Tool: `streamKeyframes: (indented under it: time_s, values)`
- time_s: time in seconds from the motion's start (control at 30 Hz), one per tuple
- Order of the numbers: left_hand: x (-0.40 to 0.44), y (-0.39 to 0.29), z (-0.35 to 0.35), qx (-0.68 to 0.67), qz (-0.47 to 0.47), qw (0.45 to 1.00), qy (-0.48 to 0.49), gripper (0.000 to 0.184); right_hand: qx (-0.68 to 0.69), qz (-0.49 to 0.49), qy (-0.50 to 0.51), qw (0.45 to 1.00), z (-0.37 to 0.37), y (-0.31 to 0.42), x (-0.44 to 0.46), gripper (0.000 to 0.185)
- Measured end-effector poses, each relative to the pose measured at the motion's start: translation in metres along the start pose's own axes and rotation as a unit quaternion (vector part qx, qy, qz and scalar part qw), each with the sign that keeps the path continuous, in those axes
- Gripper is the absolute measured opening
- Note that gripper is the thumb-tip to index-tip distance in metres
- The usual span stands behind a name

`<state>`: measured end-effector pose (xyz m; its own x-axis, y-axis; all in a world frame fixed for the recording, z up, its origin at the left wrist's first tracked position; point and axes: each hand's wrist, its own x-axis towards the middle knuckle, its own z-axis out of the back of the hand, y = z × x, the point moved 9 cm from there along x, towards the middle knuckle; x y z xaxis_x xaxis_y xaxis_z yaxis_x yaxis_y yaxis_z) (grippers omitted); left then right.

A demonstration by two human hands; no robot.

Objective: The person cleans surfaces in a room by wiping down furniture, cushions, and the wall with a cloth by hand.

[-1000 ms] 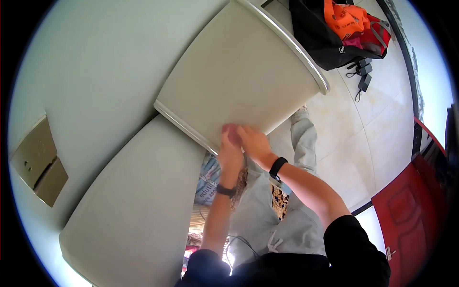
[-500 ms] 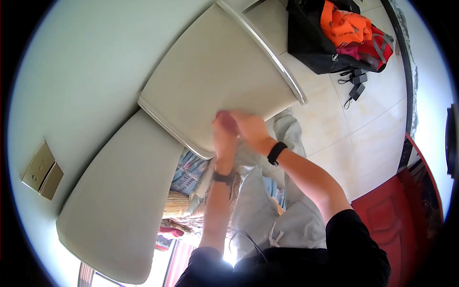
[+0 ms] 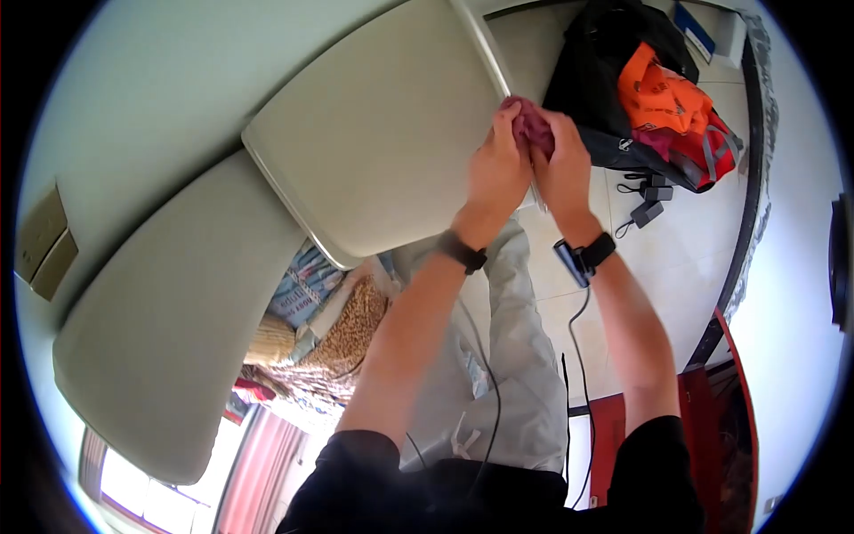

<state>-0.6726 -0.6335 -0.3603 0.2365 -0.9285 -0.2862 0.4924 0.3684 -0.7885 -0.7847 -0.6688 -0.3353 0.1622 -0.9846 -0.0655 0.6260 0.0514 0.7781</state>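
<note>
A crumpled dark pink cloth is bunched between my two hands. My left hand closes on it from the left, and my right hand grips it from the right. Both hands are over the silver trim along the right edge of a beige padded panel. Whether the cloth presses against the trim is hidden by my fingers. Each wrist wears a black strap, and a small device with a cable sits at the right one.
At the upper right a black bag holds an orange bag and red items. Small black boxes with cords lie on the tiled floor. A second padded panel and bundled fabrics are at the left.
Both hands have moved right and farther away with the cloth, from the panel's near part to its silver-trimmed edge. The view has also shifted, and the cloth now shows more clearly.
</note>
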Motion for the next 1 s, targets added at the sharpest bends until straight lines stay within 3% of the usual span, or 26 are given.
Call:
streamKeyframes:
  time_s: [0.13, 0.23, 0.33, 0.37, 0.47, 0.5, 0.57, 0.67, 0.8, 0.9, 1.0]
  values:
    - [0.013, 0.006, 0.004, 0.013, 0.004, 1.0, -0.02, 0.035, -0.03, 0.034, 0.068, 0.997, -0.013, 0.007, 0.022, 0.04]
    - [0.034, 0.013, 0.015, 0.042, 0.052, 0.998, -0.015, 0.03, -0.052, -0.004, 0.115, 0.992, -0.027, 0.014, 0.046, 0.031]
    - [0.07, -0.01, 0.039, -0.002, -0.098, 0.993, -0.069, 0.025, -0.041, 0.02, 0.1, 0.994, -0.04, 0.025, 0.083, 0.029]
    - [0.084, -0.004, 0.042, 0.037, -0.071, 0.995, -0.058, 0.022, -0.037, 0.035, 0.092, 0.994, -0.045, 0.029, 0.093, 0.028]
    - [0.109, -0.022, 0.057, 0.043, -0.135, 0.988, -0.066, 0.021, -0.042, 0.023, 0.062, 0.997, -0.057, 0.029, 0.118, 0.02]
    - [0.116, -0.013, 0.058, 0.105, -0.039, 0.994, -0.013, 0.028, -0.034, 0.007, 0.073, 0.997, -0.056, 0.026, 0.116, 0.019]
    - [0.113, -0.019, 0.056, 0.107, -0.039, 0.993, -0.014, 0.025, -0.019, -0.019, 0.09, 0.996, -0.053, 0.023, 0.116, 0.017]
    - [0.098, -0.019, 0.051, 0.094, -0.021, 0.994, -0.048, 0.024, 0.025, 0.034, 0.04, 0.998, -0.043, 0.013, 0.1, 0.019]
    - [0.053, -0.016, 0.033, 0.013, 0.037, 0.993, -0.115, 0.026, 0.142, 0.048, 0.034, 0.988, -0.025, 0.004, 0.061, 0.031]
    - [0.017, 0.0, 0.009, 0.052, 0.078, 0.991, -0.097, 0.029, 0.193, 0.046, 0.075, 0.977, -0.018, -0.021, 0.032, 0.045]
    - [-0.019, -0.005, -0.003, 0.016, 0.019, 0.995, -0.101, 0.034, 0.175, 0.024, 0.077, 0.981, -0.005, -0.032, -0.001, 0.049]
